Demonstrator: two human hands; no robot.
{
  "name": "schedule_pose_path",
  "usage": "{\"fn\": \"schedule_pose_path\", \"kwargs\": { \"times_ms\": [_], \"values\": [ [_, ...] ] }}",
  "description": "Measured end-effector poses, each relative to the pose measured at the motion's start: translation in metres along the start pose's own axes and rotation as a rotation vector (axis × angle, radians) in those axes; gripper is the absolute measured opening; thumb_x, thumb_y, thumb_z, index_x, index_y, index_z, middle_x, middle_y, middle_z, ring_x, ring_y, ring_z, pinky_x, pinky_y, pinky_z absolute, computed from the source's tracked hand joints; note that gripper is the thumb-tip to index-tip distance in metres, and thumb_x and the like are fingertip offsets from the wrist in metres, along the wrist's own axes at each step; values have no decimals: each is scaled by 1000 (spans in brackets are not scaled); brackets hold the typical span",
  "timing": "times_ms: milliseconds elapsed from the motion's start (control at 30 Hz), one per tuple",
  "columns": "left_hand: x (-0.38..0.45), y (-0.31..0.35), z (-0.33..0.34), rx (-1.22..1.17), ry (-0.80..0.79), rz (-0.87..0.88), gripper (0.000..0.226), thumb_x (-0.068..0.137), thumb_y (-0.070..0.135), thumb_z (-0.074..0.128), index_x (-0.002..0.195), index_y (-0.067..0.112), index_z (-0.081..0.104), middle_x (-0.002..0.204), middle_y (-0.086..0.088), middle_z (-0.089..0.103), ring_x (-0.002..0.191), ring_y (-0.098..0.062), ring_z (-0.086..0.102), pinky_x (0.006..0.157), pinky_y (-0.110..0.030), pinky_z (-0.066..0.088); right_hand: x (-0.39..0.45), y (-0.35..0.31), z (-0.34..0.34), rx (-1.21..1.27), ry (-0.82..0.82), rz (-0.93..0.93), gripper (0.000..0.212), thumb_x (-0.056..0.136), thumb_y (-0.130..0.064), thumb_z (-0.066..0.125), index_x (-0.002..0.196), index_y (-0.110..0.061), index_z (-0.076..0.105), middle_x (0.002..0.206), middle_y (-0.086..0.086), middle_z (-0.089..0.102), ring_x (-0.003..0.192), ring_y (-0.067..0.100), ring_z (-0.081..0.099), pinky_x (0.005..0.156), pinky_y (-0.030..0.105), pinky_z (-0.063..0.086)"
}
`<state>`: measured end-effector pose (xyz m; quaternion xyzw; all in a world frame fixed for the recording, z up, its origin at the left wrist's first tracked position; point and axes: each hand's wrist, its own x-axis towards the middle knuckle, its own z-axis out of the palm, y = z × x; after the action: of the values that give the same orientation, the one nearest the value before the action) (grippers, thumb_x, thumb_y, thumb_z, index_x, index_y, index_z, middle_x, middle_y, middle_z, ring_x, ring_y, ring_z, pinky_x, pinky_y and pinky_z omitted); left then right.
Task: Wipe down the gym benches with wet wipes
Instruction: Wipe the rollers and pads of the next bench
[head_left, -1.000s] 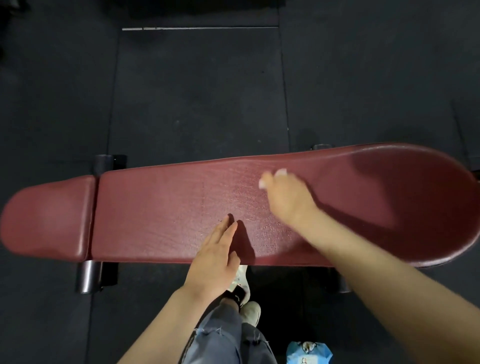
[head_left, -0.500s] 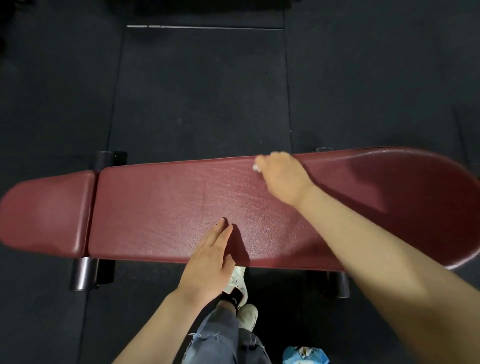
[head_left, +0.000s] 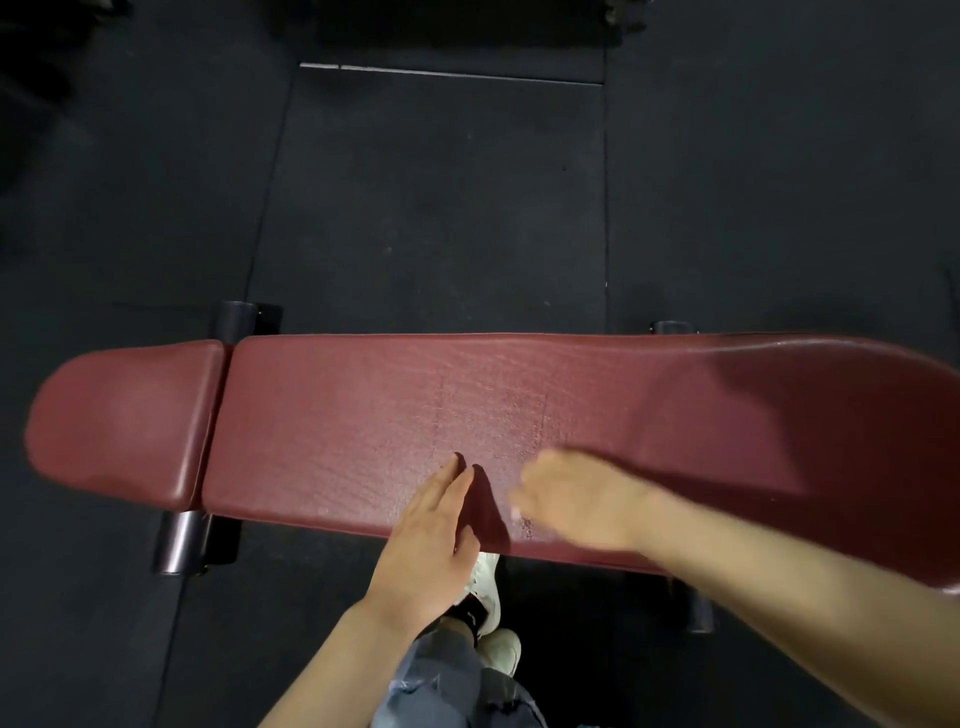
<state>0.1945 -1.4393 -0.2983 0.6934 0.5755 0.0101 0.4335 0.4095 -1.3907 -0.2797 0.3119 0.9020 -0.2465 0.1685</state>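
**A:** Start at the hands. What is the right hand (head_left: 574, 499) doing?

**B:** It is blurred, low on the near side of the long red pad (head_left: 519, 410), knuckles up and fingers curled under. A sliver of white shows at its near-left edge, which I take for the wet wipe (head_left: 516, 514). So I judge it bunched round the wipe, though the blur keeps me from seeing the fingers plainly.

**A:** And the left hand (head_left: 428, 540)?

**B:** Flat, fingers straight and together, resting on the pad's near edge just beside the right. It holds nothing; it looks to be propping the person.

**A:** How will the wipe handle?

**B:** Limp, light and damp, I'd say. It will fold and ball up, so it is best kept spread under the fingertips and pressed down, not pinched at a corner.

**A:** The bench itself?

**B:** It lies crosswise in front of the person on the dark rubber floor (head_left: 441, 208), with a shorter seat pad (head_left: 119, 421) at the left across a narrow gap. The cover is grained and creased, likely vinyl over foam: yielding a little, slick when wet. The black frame feet (head_left: 179, 543) suggest something heavy that won't shift under a wipe.

**A:** Anything awkward?

**B:** The gap and the rolled edges probably need the wipe wrapped over a finger.
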Motion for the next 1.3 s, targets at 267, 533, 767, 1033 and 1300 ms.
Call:
{"fn": "schedule_pose_path", "kwargs": {
  "times_ms": [267, 533, 767, 1033, 1300],
  "values": [
    [-4, -13, -5, -10, 29, -40, 65, 98, 18, 46, 155, 27, 17, 162, 15, 6, 149, -5, 9, 122, -27, 13, 70, 62, -38, 19, 479, 718, 21, 88, 2, 50, 104, -9, 57, 86, 11, 65, 82, 31, 61, 71, 37, 43],
    [-7, -24, -3, -8, 38, -20, 63, 98, 18, 48, 155, 23, 20, 162, 11, 10, 149, -5, 8, 123, -28, 12, -2, -56, 21, 163, 61, 58, 59, 81, -9, 10, 119, -11, 54, 109, 6, 60, 105, 26, 52, 93, 34, 37],
    [-11, -22, 1, 5, 42, -16, 64, 98, 20, 47, 155, 26, 20, 162, 14, 9, 149, -6, 11, 122, -30, 15, 51, 26, -32, 21, 92, 112, 35, 89, 4, 53, 117, -15, 61, 81, 1, 61, 60, 11, 53, 68, 31, 57],
    [-26, -22, 1, 18, 56, 26, 64, 97, 16, 47, 155, 26, 21, 162, 15, 9, 148, -3, 10, 122, -29, 14, 101, 19, -37, 115, 453, 773, 22, 94, -3, 44, 114, -7, 51, 101, 10, 66, 94, 29, 59, 85, 38, 44],
    [-58, -13, -10, -5, 89, -5, 63, 96, 15, 48, 154, 22, 24, 162, 11, 13, 149, -7, 12, 122, -28, 15, 41, -85, 11, 136, 208, 542, 22, 99, -13, 43, 117, -10, 54, 108, 13, 63, 98, 30, 61, 83, 38, 46]
  ]
}}
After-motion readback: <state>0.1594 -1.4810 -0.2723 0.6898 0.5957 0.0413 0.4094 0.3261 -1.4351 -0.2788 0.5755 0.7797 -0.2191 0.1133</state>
